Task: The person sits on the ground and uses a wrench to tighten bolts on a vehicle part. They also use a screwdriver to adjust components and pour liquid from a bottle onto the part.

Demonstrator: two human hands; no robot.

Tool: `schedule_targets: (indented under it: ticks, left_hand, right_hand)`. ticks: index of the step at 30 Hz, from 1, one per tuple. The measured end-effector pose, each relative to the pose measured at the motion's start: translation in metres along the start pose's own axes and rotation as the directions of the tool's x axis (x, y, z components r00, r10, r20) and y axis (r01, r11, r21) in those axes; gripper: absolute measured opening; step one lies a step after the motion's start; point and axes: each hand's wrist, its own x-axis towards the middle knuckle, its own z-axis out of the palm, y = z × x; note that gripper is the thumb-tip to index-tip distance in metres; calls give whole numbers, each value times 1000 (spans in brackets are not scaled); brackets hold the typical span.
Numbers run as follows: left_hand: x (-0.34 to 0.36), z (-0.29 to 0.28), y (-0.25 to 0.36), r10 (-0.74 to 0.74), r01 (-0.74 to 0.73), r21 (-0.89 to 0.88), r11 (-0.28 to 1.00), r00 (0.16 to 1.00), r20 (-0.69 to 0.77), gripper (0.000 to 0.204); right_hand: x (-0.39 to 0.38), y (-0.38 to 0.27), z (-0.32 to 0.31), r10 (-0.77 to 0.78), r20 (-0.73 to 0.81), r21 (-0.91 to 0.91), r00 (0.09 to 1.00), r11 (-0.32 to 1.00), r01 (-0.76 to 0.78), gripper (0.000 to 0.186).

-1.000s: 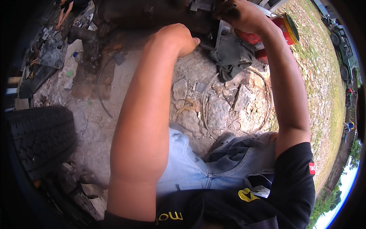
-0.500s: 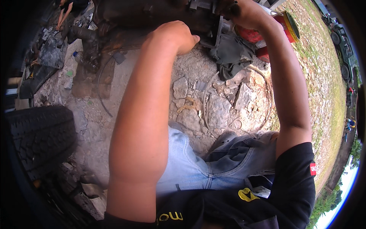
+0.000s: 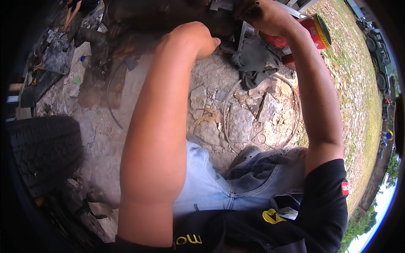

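A large dark machine part (image 3: 143,17) of greasy metal fills the top of the view. My left hand (image 3: 196,39) is at its near side with the back of the hand and the thumb showing; the curled fingers are hidden, and so is whatever they grip. To the right, my right hand (image 3: 268,17) reaches to an angular metal end of the same part. Its fingers look bent together in deep shadow, and what they hold cannot be made out. Just below that end lies a dark cloth (image 3: 257,59).
A red and yellow bucket (image 3: 318,31) stands beyond my right forearm. A looped cable (image 3: 228,109) lies on broken stones. At the left are a large tyre (image 3: 44,152) and a thin hose (image 3: 109,92). Another person's arm (image 3: 74,17) shows at the far left.
My right hand has shifted slightly, and the view has tilted a little. My left hand keeps nearly the same place.
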Motion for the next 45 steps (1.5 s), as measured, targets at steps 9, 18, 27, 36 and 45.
schedule_targets:
  ticks: [9, 18, 27, 36, 45]
  left_hand:
    - [-3, -5, -5, -26, 26, 0, 1000, 999, 46, 65]
    - [0, -2, -7, -35, 36, -30, 999, 999, 39, 66]
    - [-3, -6, -3, -26, 26, -5, 1000, 998, 50, 65]
    - [-5, -6, 0, -14, 14, -18, 1000, 999, 52, 67]
    - [-11, -10, 4, -16, 18, -23, 1000, 998, 61, 68]
  right_hand:
    - [3, -5, -12, 7, -70, 46, 998, 999, -4, 15]
    - [4, -11, -6, 19, -156, 33, 988, 999, -14, 15]
    - [0, -6, -10, 114, -141, 54, 983, 993, -107, 15]
    - [-2, 5, 2, -9, -361, 153, 933, 986, 69, 20]
    - [-6, 1, 6, 173, -257, 207, 951, 971, -121, 19]
